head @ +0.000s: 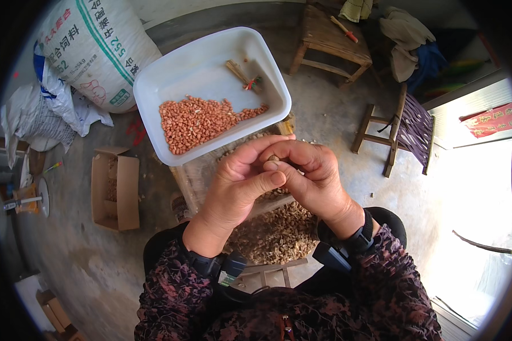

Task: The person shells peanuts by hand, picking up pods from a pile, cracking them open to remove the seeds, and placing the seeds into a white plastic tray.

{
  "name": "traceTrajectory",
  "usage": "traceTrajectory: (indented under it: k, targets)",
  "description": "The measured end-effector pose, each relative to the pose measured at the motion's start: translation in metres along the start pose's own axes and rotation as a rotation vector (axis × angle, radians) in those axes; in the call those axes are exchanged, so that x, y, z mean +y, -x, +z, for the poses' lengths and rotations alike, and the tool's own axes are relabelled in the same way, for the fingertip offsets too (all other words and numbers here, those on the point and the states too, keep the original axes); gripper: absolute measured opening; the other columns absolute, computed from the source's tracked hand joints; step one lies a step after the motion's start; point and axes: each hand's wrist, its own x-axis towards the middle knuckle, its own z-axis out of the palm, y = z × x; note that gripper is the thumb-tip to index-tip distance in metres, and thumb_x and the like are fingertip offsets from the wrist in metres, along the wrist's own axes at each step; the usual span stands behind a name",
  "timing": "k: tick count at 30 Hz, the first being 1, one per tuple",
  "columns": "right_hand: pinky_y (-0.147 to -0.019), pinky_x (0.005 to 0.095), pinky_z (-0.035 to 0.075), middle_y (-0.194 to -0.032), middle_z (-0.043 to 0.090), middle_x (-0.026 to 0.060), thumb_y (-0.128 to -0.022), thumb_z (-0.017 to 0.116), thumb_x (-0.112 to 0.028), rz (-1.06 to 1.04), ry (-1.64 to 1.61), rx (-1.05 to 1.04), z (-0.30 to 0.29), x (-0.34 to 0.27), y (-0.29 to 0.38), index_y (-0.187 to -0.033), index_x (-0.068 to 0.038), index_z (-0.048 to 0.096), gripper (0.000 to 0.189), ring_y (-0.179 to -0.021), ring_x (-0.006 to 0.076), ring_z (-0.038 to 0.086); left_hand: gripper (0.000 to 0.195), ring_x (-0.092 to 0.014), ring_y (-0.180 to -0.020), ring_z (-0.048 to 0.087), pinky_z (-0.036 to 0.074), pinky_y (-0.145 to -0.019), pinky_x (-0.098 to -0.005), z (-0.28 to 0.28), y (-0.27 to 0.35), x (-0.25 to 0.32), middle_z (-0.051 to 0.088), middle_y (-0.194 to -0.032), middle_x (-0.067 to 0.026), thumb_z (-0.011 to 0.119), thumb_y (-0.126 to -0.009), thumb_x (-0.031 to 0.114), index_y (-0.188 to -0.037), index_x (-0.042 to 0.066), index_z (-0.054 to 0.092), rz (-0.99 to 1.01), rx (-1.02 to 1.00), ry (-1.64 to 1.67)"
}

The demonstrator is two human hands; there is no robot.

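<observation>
My right hand [320,174] pinches a small brown peanut [274,158] between thumb and forefinger. Close against it, my left hand [243,179] is cupped, its fingers curled behind the right fingertips; whether it holds anything is hidden. Below both hands is a heap of peanut shells [277,234], with more bits showing on the wooden stand under my fingers. Beyond the hands, a white plastic basin [213,40] holds red-skinned peanut kernels [196,121], gathered towards its near left side. A small tied bundle of stalks [241,74] rests in the same basin.
An open cardboard box [128,194] stands on the floor at left. Behind it are a large woven feed sack [106,51] and plastic bags [55,111]. A wooden stool [333,38] is at the back, a folding stool with a woven seat [414,123] at right.
</observation>
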Motion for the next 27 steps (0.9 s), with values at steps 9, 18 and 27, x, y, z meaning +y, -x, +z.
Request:
traceTrajectory:
  k: [9,18,27]
  targets:
    - [-0.07,0.023,0.049,-0.083,0.064,0.0036,-0.089,0.059,-0.001,0.034,-0.071,-0.021,0.0019,0.0024,-0.0024,-0.097,0.0,0.065,0.01,-0.077,0.008,0.057,0.053,-0.023,-0.12,0.05,0.036,-0.107,-0.0361,-0.002,0.0011,0.0019,0.053,-0.131,-0.0169,0.073,-0.08,0.015,-0.127,0.0,0.052,0.013,0.026,-0.008]
    - [-0.074,0.0232,0.05,-0.088,0.065,0.0039,-0.088,0.059,0.002,0.072,-0.103,-0.052,0.0002,0.0058,-0.0062,-0.103,0.0,0.064,0.015,-0.082,0.0087,0.058,0.049,-0.01,-0.102,0.054,0.044,-0.094,-0.025,-0.0046,-0.0009,0.0034,0.055,-0.116,-0.003,0.069,-0.084,0.006,-0.128,0.002,0.049,-0.017,0.028,-0.025]
    - [-0.071,0.0215,0.049,-0.087,0.064,0.0016,-0.088,0.06,0.003,0.031,-0.098,-0.059,-0.0011,0.0058,-0.0057,-0.097,0.001,0.064,0.01,-0.078,0.007,0.057,0.052,-0.021,-0.119,0.051,0.036,-0.106,-0.0344,-0.0059,0.0007,0.002,0.055,-0.126,-0.0135,0.072,-0.081,0.011,-0.126,-0.002,0.05,-0.031,0.034,0.008]
